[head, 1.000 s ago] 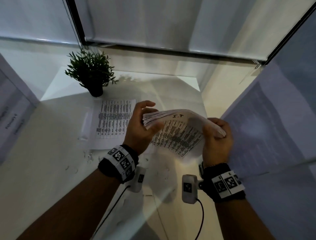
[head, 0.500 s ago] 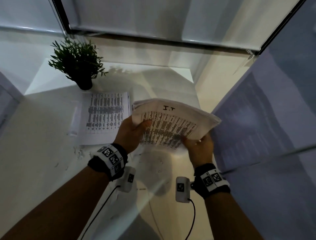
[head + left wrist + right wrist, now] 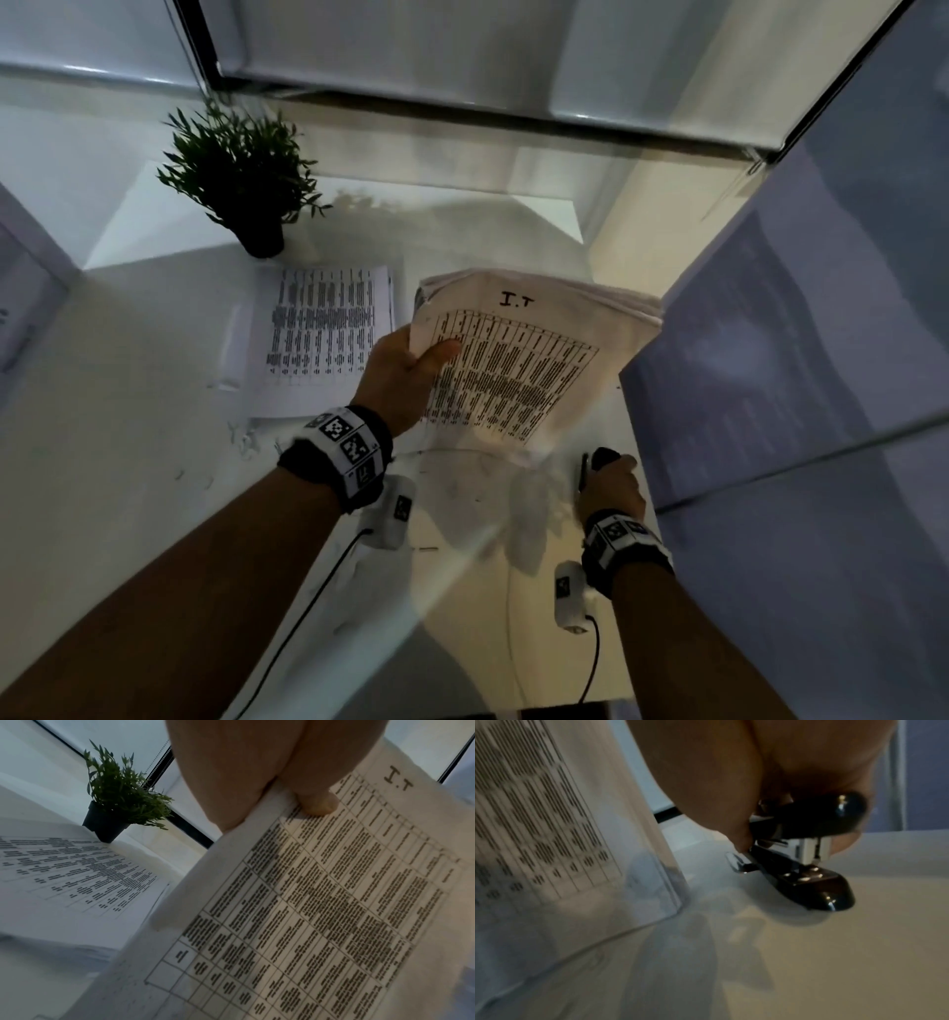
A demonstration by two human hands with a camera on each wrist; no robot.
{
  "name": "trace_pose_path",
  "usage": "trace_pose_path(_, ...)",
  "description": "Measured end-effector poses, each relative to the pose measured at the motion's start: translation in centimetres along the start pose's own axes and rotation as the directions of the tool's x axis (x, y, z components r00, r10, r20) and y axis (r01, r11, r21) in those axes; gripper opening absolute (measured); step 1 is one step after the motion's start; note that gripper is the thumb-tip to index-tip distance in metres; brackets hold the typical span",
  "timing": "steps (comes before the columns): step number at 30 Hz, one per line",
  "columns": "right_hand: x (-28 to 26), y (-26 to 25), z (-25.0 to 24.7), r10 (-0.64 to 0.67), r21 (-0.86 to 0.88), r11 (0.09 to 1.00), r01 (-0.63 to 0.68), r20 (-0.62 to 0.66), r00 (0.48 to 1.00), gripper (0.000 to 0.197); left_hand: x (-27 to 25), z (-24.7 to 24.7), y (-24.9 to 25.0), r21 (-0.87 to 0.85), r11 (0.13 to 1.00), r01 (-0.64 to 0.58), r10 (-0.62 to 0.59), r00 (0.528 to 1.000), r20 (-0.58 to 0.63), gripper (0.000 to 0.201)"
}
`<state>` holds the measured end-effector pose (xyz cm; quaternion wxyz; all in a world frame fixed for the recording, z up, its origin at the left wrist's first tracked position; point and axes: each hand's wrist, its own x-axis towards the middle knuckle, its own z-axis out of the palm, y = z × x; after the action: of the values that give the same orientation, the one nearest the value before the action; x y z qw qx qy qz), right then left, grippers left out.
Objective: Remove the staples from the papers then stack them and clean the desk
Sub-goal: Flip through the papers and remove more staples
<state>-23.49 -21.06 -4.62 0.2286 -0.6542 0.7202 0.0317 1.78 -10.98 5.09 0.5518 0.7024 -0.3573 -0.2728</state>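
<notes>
Head view: the left hand (image 3: pixel 405 375) pinches a thick bundle of white printed papers (image 3: pixel 518 360) by its left edge, raised above the white counter (image 3: pixel 128 411).

Left wrist view: its thumb presses the top sheet.

Right wrist view: the right hand (image 3: pixel 731 780) grips a black stapler (image 3: pixel 805 850) on the counter, below and right of the bundle's lower corner.

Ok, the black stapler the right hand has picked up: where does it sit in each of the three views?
Head: the black stapler is lower right of centre, gripped by the right hand, below the held paper bundle.
Left wrist: not in view.
Right wrist: stapler is right of centre, its front end just above the desk.
Shared landmark: the bundle's printed table, in all three views.
</notes>
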Motion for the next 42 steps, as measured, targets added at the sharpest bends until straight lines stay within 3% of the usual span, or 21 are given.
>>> trace_pose_path(3,-1.9,-1.0,-2.9,-0.016,0.238,0.970,0.051,-0.145,0.989,0.045,-0.1,-0.2,0.6,-0.042,0.999,0.015,-0.015,1.000,0.001,0.012)
trace_pose_path(5,-3.9,-2.6,-5.7,-0.044,0.454,0.871,0.188,-0.310,0.950,0.045,-0.2,-0.7,1.0,-0.084,0.996,0.021,-0.019,1.000,0.024,0.009)
trace_pose_path(8,-6.9,-5.7,-10.5,-0.046,0.685,0.593,0.423,-0.496,0.867,0.051,0.1,-1.3,1.1,-0.099,0.994,0.044,-0.036,0.996,0.082,0.015)
trace_pose_path(12,-10.3,-10.0,-15.0,-0.157,0.746,0.199,0.635,-0.616,0.772,0.043,0.7,-1.7,1.3,-0.105,0.987,0.120,-0.103,0.983,0.155,0.022)
trace_pose_path(15,-12.4,-13.4,-17.5,-0.302,0.657,0.053,0.752,-0.707,0.639,0.035,0.6,-1.8,2.2,-0.076,0.993,0.090,-0.075,0.979,0.187,0.024)
trace_pose_path(18,-12.8,-16.2,-18.3,-0.454,0.579,0.057,0.813,-0.711,0.537,0.054,0.3,-1.7,3.3,-0.127,0.989,0.072,-0.041,0.972,0.232,0.023)
trace_pose_path(21,-12.2,-18.0,-17.8,-0.535,0.591,0.077,0.803,-0.655,0.533,0.060,0.0,-1.5,4.2,-0.131,0.990,0.055,-0.023,0.972,0.234,0.021)
trace_pose_path(27,-11.2,-18.6,-16.9,-0.533,0.542,0.150,0.827,-0.660,0.530,0.053,-0.5,-1.6,5.1,-0.073,0.997,-0.023,0.041,0.966,0.255,0.026)
trace_pose_path(32,-11.5,-18.7,-17.7,-0.534,0.524,0.140,0.840,-0.675,0.510,0.059,-1.1,-1.8,5.9,-0.084,0.995,-0.052,0.073,0.958,0.277,0.015)
trace_pose_path(36,-11.7,-18.9,-18.4,-0.502,0.538,0.133,0.833,-0.688,0.524,0.055,-1.3,-1.9,6.6,-0.052,0.996,-0.070,0.082,0.954,0.289,0.019)
trace_pose_path(42,-13.4,-20.4,-17.7,-0.576,0.432,0.163,0.887,-0.688,0.441,0.049,-1.1,-1.3,7.2,0.078,0.988,-0.130,0.098,0.940,0.326,0.030)
